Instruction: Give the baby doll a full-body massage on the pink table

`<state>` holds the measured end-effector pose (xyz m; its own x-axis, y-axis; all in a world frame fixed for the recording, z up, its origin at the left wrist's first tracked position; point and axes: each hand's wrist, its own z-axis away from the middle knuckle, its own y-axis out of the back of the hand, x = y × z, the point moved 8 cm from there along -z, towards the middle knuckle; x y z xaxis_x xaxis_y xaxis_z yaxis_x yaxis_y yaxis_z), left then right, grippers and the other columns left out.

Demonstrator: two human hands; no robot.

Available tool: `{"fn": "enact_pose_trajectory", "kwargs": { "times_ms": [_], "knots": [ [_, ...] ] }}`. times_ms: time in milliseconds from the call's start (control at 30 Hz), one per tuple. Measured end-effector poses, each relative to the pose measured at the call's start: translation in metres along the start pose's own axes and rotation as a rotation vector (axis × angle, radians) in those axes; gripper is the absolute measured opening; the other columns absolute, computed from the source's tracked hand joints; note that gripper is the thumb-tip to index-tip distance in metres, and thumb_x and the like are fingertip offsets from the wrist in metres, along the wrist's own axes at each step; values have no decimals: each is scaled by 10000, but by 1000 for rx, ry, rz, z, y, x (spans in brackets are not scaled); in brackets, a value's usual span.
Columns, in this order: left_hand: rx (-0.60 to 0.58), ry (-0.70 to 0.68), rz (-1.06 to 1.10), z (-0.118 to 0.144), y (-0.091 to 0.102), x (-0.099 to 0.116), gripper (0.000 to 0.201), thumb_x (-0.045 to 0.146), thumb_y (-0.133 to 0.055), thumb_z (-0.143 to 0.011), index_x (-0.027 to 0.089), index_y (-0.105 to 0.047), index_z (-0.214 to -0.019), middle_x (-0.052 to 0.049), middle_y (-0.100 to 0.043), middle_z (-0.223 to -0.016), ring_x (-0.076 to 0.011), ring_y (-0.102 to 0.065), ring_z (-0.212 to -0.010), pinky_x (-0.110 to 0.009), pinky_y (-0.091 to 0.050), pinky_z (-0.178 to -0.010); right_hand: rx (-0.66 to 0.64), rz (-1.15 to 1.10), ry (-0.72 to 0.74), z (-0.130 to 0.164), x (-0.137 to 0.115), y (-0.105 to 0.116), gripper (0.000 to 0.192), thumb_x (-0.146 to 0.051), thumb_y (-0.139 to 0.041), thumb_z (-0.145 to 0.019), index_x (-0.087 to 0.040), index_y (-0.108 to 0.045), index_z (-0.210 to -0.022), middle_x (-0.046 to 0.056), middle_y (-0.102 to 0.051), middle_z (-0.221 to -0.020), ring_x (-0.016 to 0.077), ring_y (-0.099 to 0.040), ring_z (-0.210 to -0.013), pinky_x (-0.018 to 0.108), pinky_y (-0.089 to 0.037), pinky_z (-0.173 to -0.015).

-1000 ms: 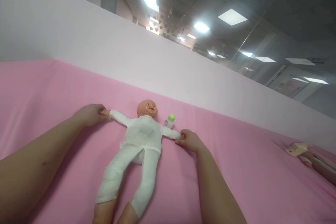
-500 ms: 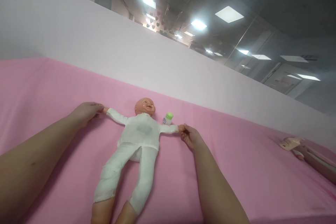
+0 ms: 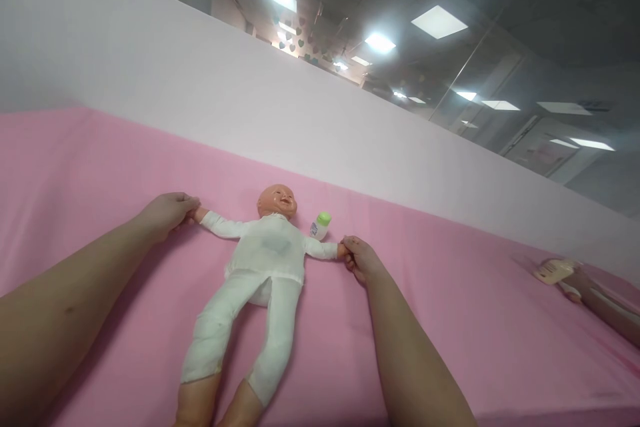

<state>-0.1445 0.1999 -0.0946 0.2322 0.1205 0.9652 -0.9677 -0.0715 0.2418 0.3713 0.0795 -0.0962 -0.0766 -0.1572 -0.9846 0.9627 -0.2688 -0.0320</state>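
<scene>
With the doll [image 3: 265, 260] lying face up on the pink sheet [image 3: 100, 167], the left hand [image 3: 165, 213] pinching its far-left wrist and the right hand [image 3: 361, 260] its right, a gentle, level pull seems best, clear of the bottle [image 3: 321, 225] by its shoulder

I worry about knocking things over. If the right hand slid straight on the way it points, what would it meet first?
The right hand already holds the doll by its hand; beyond that, probably the green-capped bottle, though depth is unclear.
</scene>
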Motion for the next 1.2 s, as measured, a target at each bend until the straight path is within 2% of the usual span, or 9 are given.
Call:
{"fn": "enact_pose_trajectory", "kwargs": {
  "times_ms": [133,233,333,433,533,667,800,967,1200],
  "knots": [
    [25,11,-22,1,1,0,250,415,-655,-712,189,-657,-819,-51,-592,-542,-168,-489,-472,-250,-331,-409,19,37,11,-3,2,-1,402,-566,-729,-804,-200,-570,-757,-64,-453,-500,52,-299,-376,175,-170,-337],
    [15,18,15,1,-1,0,280,376,-667,-679,183,-687,-880,-56,-620,-579,-172,-525,-484,-246,-361,-412,32,32,18,-4,3,1,314,-494,-712,-831,-199,-604,-816,-57,-472,-527,51,-306,-381,171,-186,-336],
    [-11,54,98,4,-3,0,319,301,-683,-622,169,-688,-913,-61,-661,-660,-170,-585,-528,-233,-412,-439,38,12,22,-3,2,4,213,-371,-705,-838,-200,-637,-943,-17,-563,-617,67,-396,-421,175,-295,-349],
    [-59,70,187,9,-6,4,404,245,-687,-571,149,-682,-964,-63,-674,-694,-174,-611,-564,-237,-454,-469,-3,-11,15,0,0,3,237,-277,-735,-805,-186,-648,-1006,53,-655,-758,113,-547,-538,224,-474,-443],
    [-76,62,218,11,-6,6,473,247,-705,-549,141,-680,-1009,-63,-674,-690,-179,-611,-579,-237,-453,-467,-50,-22,13,2,-2,0,282,-224,-780,-756,-192,-652,-1005,62,-671,-821,124,-587,-593,243,-530,-510],
    [-69,38,179,7,-5,4,437,282,-733,-563,161,-694,-981,-49,-671,-681,-159,-584,-557,-218,-405,-437,-93,15,10,5,-3,-3,284,-255,-835,-706,-194,-640,-904,9,-625,-687,103,-544,-519,211,-451,-446],
    [13,-4,75,10,-2,8,267,391,-742,-640,178,-662,-779,-17,-595,-547,-125,-470,-455,-218,-341,-401,-114,76,3,6,-2,-7,346,-354,-874,-662,-195,-586,-771,-40,-547,-530,85,-459,-420,194,-321,-377],
    [112,-11,-47,21,2,18,249,424,-666,-737,177,-676,-771,-36,-593,-504,-142,-460,-425,-239,-335,-395,-81,107,3,5,-1,-8,406,-535,-793,-742,-199,-565,-735,-59,-485,-450,65,-338,-349,192,-188,-342],
    [47,66,79,13,-5,11,232,220,-653,-626,157,-697,-844,-63,-655,-584,-187,-601,-499,-256,-468,-441,-14,80,22,1,-2,-2,265,-426,-700,-827,-183,-652,-922,-27,-538,-542,68,-360,-376,183,-234,-335]
  ]
}}
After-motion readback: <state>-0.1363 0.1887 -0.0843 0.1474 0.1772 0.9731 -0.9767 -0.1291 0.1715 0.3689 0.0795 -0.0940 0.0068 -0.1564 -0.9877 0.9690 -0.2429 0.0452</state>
